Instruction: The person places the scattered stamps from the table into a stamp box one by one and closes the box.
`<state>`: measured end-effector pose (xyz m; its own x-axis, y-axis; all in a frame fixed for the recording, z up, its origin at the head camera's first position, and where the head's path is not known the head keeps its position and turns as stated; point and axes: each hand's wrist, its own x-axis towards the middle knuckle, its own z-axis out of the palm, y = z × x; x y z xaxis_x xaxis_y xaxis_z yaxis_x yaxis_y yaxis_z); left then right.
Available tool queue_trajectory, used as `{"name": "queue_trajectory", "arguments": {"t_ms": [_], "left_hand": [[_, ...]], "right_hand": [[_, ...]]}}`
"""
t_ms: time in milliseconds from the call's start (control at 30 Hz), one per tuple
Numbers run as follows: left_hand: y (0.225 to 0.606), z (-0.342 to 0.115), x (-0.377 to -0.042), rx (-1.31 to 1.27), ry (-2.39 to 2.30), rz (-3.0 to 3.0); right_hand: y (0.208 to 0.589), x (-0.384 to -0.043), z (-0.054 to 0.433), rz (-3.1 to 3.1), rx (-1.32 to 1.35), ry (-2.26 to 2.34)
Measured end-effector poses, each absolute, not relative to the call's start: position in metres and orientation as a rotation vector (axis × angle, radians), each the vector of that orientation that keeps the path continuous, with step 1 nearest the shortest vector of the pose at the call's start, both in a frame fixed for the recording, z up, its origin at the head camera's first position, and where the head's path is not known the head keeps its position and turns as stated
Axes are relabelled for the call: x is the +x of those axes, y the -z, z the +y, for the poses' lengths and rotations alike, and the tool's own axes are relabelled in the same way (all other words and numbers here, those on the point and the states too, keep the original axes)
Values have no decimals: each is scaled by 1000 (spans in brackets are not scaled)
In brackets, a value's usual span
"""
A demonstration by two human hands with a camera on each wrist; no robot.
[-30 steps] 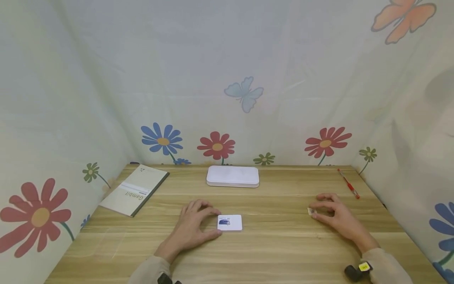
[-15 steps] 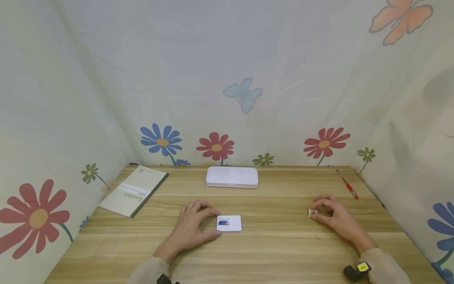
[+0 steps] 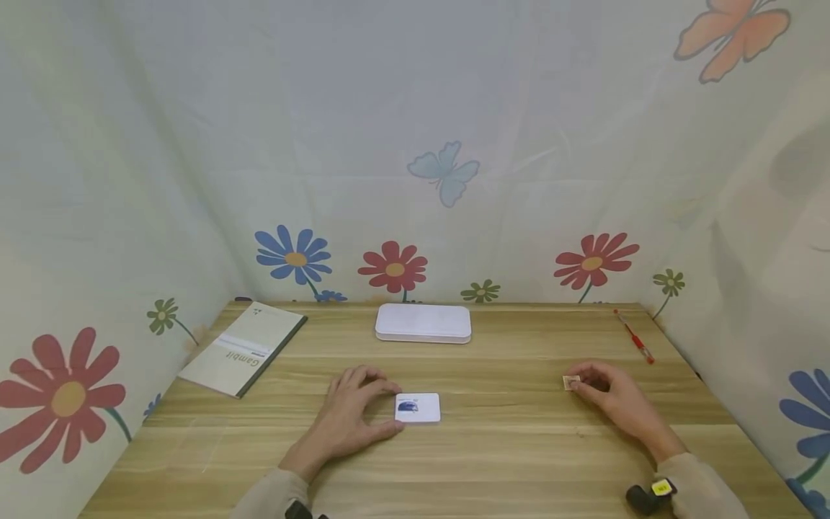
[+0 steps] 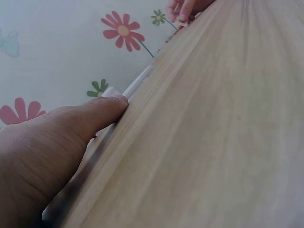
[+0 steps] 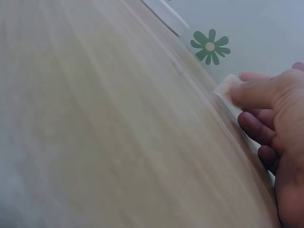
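A small white card [image 3: 418, 408] with rounded corners and a blue print lies on the wooden table. The thumb and index finger of my left hand [image 3: 352, 412] hold it by the left corners, from its near and far edges. Off to the right, my right hand [image 3: 612, 396] pinches a small square stamp [image 3: 570, 383] with a pale border between thumb and fingers. In the right wrist view the stamp [image 5: 228, 87] juts out past the thumb, its edge tilted up, while the other fingers curl beneath. The left wrist view shows mainly the left thumb [image 4: 107, 111].
A white flat case [image 3: 424, 323] stands at the table's back edge. On the left lies a notebook [image 3: 245, 349] marked "Gambit". A red pen [image 3: 635, 339] is at the far right. A clear sheet [image 3: 197, 445] lies front left. Flowered curtain [image 3: 447, 173] surrounds the table [image 3: 493, 461].
The stamp has turned in my right fingers, and more of its face now shows toward the head camera; the outer fingers have drawn in. My left hand and the card stay put.
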<state>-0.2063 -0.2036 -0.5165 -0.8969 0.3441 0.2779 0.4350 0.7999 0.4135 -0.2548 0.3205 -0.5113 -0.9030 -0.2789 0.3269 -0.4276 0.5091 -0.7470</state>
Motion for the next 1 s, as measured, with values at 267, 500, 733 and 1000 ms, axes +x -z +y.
{"name": "queue_trajectory", "arguments": {"t_ms": [267,500,733,1000], "left_hand": [[518,-205,-208,-617,700,-2799],[517,-205,-206,-619,707,-2809],[520,-205,-207,-632,710,-2794],[518,-205,-207,-645,731,-2784]], "right_hand": [[505,-256,318,-2500,411,-1538],[496,-258,306,-2494,416,-1608],[492,-263,285,-2418,511,-1672],[484,-268,255,-2397,529,-1787]]}}
